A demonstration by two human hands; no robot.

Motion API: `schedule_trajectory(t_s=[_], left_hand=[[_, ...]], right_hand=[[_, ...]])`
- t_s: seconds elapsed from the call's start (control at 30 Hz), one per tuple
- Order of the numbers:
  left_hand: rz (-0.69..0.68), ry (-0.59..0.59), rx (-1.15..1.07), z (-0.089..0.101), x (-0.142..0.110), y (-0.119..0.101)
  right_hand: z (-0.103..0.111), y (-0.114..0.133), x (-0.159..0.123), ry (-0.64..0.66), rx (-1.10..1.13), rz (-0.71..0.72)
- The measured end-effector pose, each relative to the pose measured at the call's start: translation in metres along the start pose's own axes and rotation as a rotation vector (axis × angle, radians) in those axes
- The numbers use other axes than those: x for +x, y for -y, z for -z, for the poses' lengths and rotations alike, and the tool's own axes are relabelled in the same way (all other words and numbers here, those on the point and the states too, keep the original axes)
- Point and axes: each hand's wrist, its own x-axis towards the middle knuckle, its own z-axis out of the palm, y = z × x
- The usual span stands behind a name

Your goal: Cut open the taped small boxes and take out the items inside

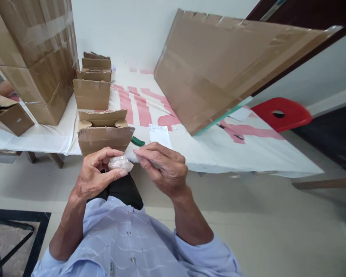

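Thumb and fingers of my left hand (93, 173) close around a small pale bundle wrapped in clear plastic (120, 164), held above my lap. To its right, my right hand (167, 169) has thumb and forefinger pinched together. A faint clear or whitish bit shows near those fingertips, too small to name. Just beyond my left hand, at the table's near edge, stands an open cardboard box (105, 138) with its flaps up. Beside that box lies a green object (138, 141), partly hidden. A small printed paper (160, 135) rests on the cloth behind my right hand.
Taped cartons (43, 69) are stacked at the left of the white-covered table (213, 154). More open boxes (92, 92) stand in a row behind the nearest one. A large cardboard sheet (213, 65) leans at the back, near a red stool (285, 113). Another person's arm (2, 88) shows far left.
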Motion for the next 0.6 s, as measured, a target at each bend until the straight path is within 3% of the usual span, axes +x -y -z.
schedule_trajectory(t_s=[0.23, 0.6], left_hand=[[-0.044, 0.087, -0.051, -0.001, -0.006, -0.011], [-0.192, 0.144, -0.003, 0.004, -0.014, -0.013]], right_hand=[[0.011, -0.004, 0.008, 0.065, -0.104, 0.166], [0.008, -0.008, 0.017, 0.148, -0.051, 0.194]])
